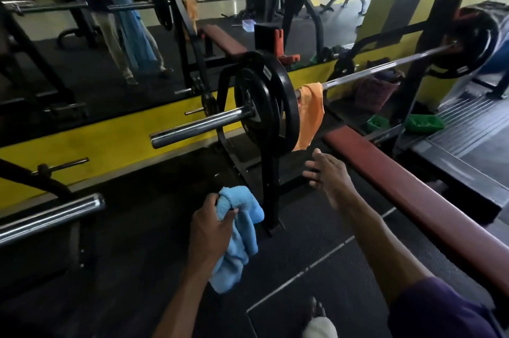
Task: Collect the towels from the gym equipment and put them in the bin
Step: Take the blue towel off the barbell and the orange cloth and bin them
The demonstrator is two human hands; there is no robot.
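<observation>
From the head camera, the left grip (209, 230) is low in the middle. Its fingers are curled tight around a blue towel (237, 255). The blue towel is fluffy and bunched up, and its loose end hangs down below the fist.

The right grip (330, 172) is out in front, with the fingers spread and nothing in them. It points up and ahead at an orange towel (312, 112).

The orange towel hangs over the bar (385, 67), just beside the big black plate (278, 106). Its long way runs up and down. It looks thin, soft and a bit folded. Its bottom corner is near the right fingertips but is not touching them.

So the orange towel is ahead of the right grip and above it. The right grip is much nearer to it than the left one, and the left one is full. I think the right grip should take hold low on the towel and pull it off the bar.

I cannot tell which thing here is the bin.
</observation>
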